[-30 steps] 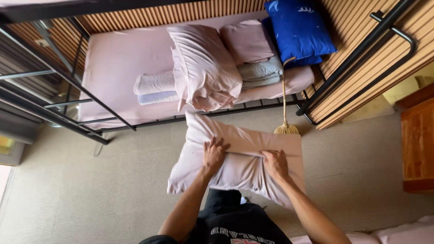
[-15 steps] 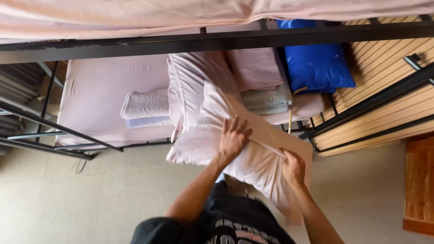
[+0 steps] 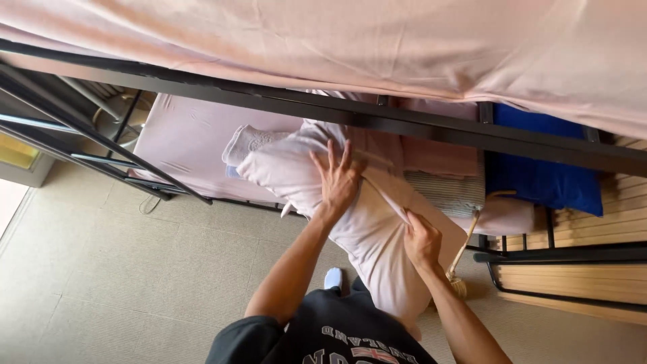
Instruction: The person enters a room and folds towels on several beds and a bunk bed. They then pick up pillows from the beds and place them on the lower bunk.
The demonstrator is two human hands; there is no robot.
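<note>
Head view, pillow: a pale pink pillow (image 3: 364,236) is hanging over the edge of the lower bunk mattress (image 3: 189,145), tilted; its upper end is lying toward the mattress, its lower end is coming down toward the person's body
Head view, long axis: the pillow is running diagonally, from the folded towel (image 3: 251,140) end on the mattress down and to the right, away from the mattress
Head view, left hand: the left hand (image 3: 337,178) is lying flat on the pillow's upper part, fingers spread wide, gripping nothing; it is the hand nearer the mattress
Head view, right hand: the right hand (image 3: 421,239) is pinching a fold of the pillowcase at the seam lower down, fingers closed on the cloth; it is farther from the mattress
Head view, surroundings: a black bunk rail (image 3: 404,125) is crossing above the mattress; a blue cushion (image 3: 539,178) is sitting at the mattress's right end; a small broom (image 3: 465,253) is leaning beside it
</note>
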